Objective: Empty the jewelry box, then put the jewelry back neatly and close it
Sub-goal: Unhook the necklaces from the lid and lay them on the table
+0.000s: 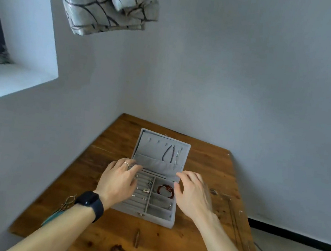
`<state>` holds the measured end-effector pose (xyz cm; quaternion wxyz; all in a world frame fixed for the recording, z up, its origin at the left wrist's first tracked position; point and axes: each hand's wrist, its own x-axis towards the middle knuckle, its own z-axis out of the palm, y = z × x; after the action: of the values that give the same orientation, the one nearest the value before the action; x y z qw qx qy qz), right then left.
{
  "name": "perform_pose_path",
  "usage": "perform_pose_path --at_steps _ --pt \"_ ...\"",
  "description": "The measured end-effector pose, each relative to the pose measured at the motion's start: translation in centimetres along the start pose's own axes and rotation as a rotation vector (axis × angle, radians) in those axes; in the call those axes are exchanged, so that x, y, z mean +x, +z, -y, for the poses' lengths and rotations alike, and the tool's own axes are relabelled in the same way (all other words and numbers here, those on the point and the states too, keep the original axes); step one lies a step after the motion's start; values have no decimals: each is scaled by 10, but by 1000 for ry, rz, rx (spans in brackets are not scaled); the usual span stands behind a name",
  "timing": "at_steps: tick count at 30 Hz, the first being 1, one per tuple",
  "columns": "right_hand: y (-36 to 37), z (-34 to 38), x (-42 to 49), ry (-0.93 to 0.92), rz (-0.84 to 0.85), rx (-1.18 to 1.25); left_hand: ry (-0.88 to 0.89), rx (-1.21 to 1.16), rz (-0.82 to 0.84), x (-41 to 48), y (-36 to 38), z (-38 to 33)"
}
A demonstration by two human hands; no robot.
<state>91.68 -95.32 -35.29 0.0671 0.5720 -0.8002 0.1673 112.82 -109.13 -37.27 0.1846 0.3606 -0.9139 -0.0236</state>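
Plainly the jewelry box (161, 221) is sitting open on the counter (145, 248), looking light and soft-lined. Left hand (118, 180) and right hand (191, 193) are hovering loose-fingered by its lid corners, gripping nothing. Small earrings are calling for fingertip pinches; the red bracelet (166, 190) looks rigid and easily hooked.

Reaching forward over the table's (166, 250) near edge, left hand (118, 182) and right hand (191, 193) palm-down, fingers loosely spread.
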Motion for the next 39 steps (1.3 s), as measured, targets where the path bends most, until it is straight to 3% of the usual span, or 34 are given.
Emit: perform_pose_path --at_steps 5,8,18,28,39 --pt "17 -12 56 24 -66 -11 -85 -126 -54 39 7 18" --pt "28 -17 84 42 -174 -39 -173 -322 -45 67 7 28" --pt "55 -23 130 57 -268 12 -291 -794 229 131 13 38" --pt "60 -18 128 -21 -380 -103 -267 -784 54 132 21 51" --pt "-9 0 128 -166 -514 140 -212 -651 28 129 3 47"
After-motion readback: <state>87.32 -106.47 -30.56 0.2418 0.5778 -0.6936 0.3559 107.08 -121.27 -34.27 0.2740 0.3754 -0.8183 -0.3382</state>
